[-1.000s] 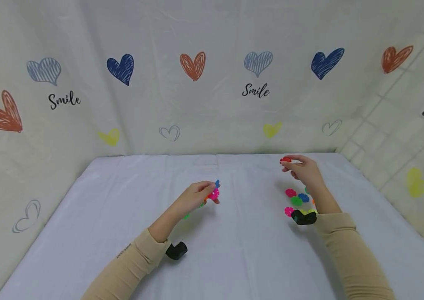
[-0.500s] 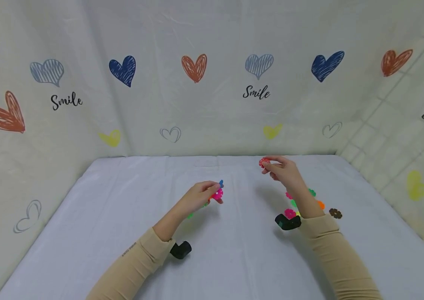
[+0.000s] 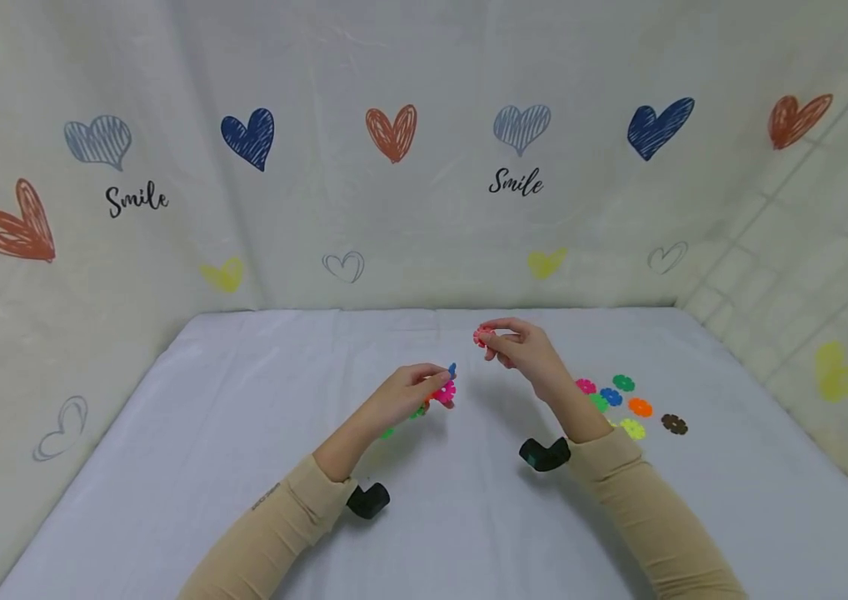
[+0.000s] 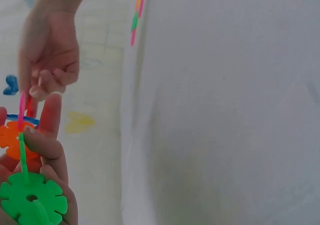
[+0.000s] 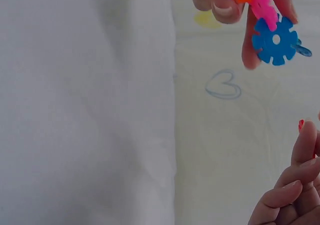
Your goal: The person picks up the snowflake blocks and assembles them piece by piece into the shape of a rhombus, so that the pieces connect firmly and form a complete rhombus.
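My left hand [image 3: 403,400] grips a chain of notched, flower-shaped plastic discs above the white cloth. Its blue disc [image 5: 275,49] is slotted onto a pink disc [image 5: 262,7] at the far end; an orange disc [image 4: 11,139] and a green disc [image 4: 54,200] follow toward the wrist. Fingers cover part of the chain. Opposite and slightly higher, my right hand [image 3: 532,357] pinches a single red disc [image 3: 481,336] between thumb and fingertips. A small gap separates the red disc from the blue one in the head view; the right fingers hide most of it in the right wrist view.
Several loose discs lie on the white-covered table [image 3: 461,533] to the right, among them a green disc [image 3: 624,382], an orange disc [image 3: 640,407] and a brown disc [image 3: 675,424]. Black wrist devices [image 3: 545,455] hang below both sleeves. A heart-printed curtain [image 3: 439,225] stands behind.
My right hand has carried the red disc leftward from above the loose discs, close to the chain. The left hand has shifted slightly right, still holding the chain.
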The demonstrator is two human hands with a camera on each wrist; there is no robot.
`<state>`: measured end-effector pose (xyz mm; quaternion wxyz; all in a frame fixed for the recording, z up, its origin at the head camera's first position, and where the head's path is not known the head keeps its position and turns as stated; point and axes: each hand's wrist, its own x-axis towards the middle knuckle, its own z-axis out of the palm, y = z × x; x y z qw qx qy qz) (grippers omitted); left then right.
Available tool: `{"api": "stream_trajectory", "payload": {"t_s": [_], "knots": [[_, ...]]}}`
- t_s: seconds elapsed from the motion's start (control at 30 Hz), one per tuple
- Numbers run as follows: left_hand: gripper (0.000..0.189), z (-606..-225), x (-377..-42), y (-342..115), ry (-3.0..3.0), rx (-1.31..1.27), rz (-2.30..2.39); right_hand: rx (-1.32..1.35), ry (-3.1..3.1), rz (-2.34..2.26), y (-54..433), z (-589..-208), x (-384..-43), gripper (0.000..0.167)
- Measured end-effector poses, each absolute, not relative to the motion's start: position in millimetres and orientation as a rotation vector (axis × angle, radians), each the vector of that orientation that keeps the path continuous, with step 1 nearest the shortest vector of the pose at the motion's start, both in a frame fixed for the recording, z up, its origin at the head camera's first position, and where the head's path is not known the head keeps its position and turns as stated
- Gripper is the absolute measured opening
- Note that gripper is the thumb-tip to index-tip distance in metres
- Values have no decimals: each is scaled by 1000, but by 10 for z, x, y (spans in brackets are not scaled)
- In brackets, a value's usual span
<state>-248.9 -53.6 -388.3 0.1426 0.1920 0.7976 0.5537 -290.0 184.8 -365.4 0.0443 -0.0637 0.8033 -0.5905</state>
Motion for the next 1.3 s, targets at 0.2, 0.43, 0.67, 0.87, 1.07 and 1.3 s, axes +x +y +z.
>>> {"api": "stream_trajectory", "payload": {"t_s": [0.2,0.43,0.67,0.87,1.07,1.3], "knots": [[45,-3893,-2503,-517,2283,524,1628,-256,2429,-1813,1689,-3697,-2857,35],[47,-3931,-2508,-510,2312,482,1665,-276,2402,-1816,1577,-3764,-2832,30],[47,-3956,-2516,-517,2288,451,1661,-307,2388,-1822,1520,-3795,-2819,29],[47,-3973,-2523,-511,2264,427,1665,-360,2402,-1812,1514,-3808,-2805,30],[43,-3974,-2515,-500,2280,402,1672,-422,2454,-1781,1526,-3824,-2787,29],[44,-3970,-2498,-458,2322,356,1705,-440,2465,-1879,1485,-3862,-2755,29]]}}
